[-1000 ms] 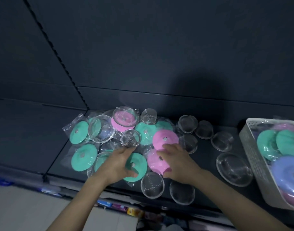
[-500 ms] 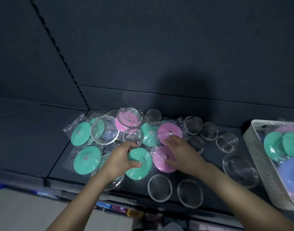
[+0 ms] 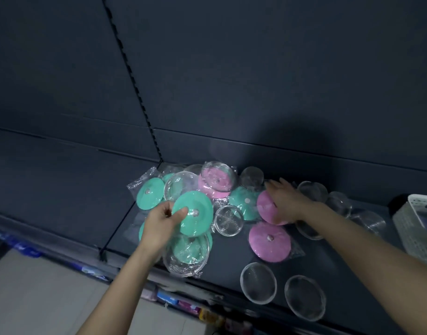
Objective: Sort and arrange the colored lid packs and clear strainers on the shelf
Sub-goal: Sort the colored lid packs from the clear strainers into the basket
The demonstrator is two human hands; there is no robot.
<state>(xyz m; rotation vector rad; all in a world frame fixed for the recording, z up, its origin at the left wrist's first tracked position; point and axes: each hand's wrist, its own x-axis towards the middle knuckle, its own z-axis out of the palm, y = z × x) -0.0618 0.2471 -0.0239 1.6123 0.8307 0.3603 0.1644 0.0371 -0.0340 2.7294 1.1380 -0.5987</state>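
Teal and pink lid packs in clear bags lie heaped on the dark shelf [image 3: 227,257] among several clear strainers. My left hand [image 3: 162,223] holds a teal lid pack [image 3: 195,212] lifted above a large clear strainer [image 3: 187,252] that covers another teal lid. My right hand [image 3: 283,200] rests flat on a pink lid pack [image 3: 268,209], fingers spread toward the back. A second pink lid pack [image 3: 269,240] lies in front of it. A small strainer [image 3: 228,220] sits between my hands. Two strainers [image 3: 258,282] lie near the front edge.
A white perforated basket [image 3: 410,218] with more lids stands at the right end. More clear strainers [image 3: 338,204] line the back right of the shelf. A slotted upright [image 3: 132,76] divides the dark back panel. Coloured packets [image 3: 183,303] show on the lower shelf.
My left hand has lifted the teal lid pack up and to the back left. My right hand has moved from the front pink lid to the pink lid farther back.
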